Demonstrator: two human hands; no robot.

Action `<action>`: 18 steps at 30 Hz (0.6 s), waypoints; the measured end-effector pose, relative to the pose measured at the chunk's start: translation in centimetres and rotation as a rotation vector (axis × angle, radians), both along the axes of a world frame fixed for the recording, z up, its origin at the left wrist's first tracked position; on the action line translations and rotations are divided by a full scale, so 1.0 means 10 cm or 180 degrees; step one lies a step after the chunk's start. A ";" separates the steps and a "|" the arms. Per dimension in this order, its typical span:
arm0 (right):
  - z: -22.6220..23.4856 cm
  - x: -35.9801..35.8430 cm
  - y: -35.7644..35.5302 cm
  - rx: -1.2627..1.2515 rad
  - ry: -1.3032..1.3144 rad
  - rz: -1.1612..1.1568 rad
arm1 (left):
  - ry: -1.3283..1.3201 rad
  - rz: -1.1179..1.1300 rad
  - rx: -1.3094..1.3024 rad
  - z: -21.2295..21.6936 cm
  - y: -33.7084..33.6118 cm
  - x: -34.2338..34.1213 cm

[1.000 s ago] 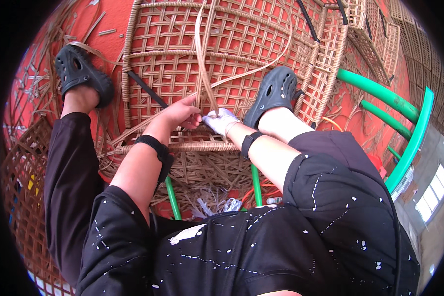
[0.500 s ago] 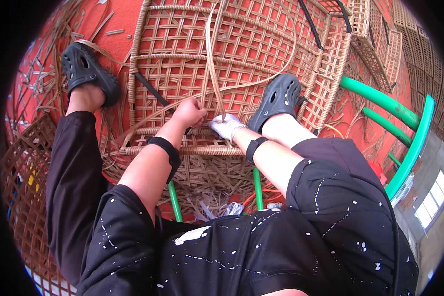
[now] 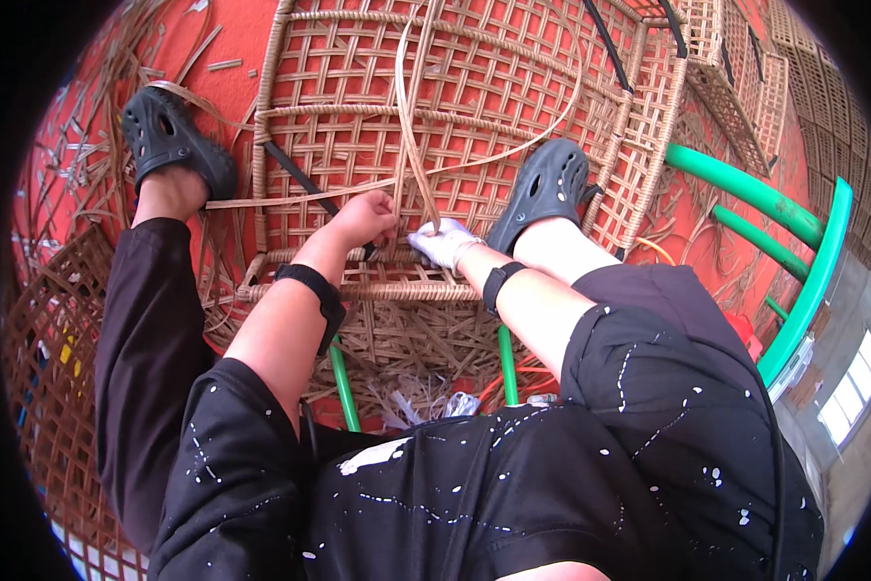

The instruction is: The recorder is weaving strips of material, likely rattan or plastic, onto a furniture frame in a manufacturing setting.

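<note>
Red flooring, littered with cut cane scraps, is showing through everything here, and lying on it is the landmark of the scene — a woven rattan frame with an open lattice of pale strips. Against the near edge of this frame the person is sitting, legs spread around it. Off the frame's left edge a dark clog is resting on the floor; on the frame's right part a second dark clog is pressing down on the weave.

At the near rim of the frame both hands are meeting. The left hand, bare and wearing a black wristband, is lying on the lattice with its fingers curled down into the weave — what they are gripping I cannot tell. Just beside it, the right hand, in a light glove, is pinching the loose cane strips, which are rising from the fingers and running away across the frame's middle toward its far edge.

Beyond the frame's right side a green metal tube frame is curving, and off the frame's near left corner a darker woven panel is lying.
</note>
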State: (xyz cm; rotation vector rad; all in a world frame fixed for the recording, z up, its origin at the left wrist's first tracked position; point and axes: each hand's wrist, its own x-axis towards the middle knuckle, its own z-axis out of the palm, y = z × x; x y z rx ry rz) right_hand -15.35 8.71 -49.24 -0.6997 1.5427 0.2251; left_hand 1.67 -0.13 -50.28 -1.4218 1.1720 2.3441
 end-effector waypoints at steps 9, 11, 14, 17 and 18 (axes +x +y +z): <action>-0.16 0.08 0.02 -0.0292 0.0169 -0.0415 | -0.0138 -0.0928 -0.0031 -0.03 -0.07 0.09; -0.18 0.10 0.00 -0.0340 0.0066 -0.0635 | -0.0087 -0.0994 0.0021 -0.05 -0.10 0.09; -0.16 0.13 -0.01 -0.0236 -0.0011 -0.0835 | -0.0020 -0.1173 -0.0207 -0.05 -0.10 0.10; -0.12 0.14 -0.03 -0.0093 -0.0062 -0.1051 | -0.0044 -0.0258 0.0284 -0.02 -0.07 0.10; -0.11 0.15 -0.04 -0.0001 -0.0088 -0.1153 | -0.0038 -0.0123 0.0188 -0.01 -0.07 0.09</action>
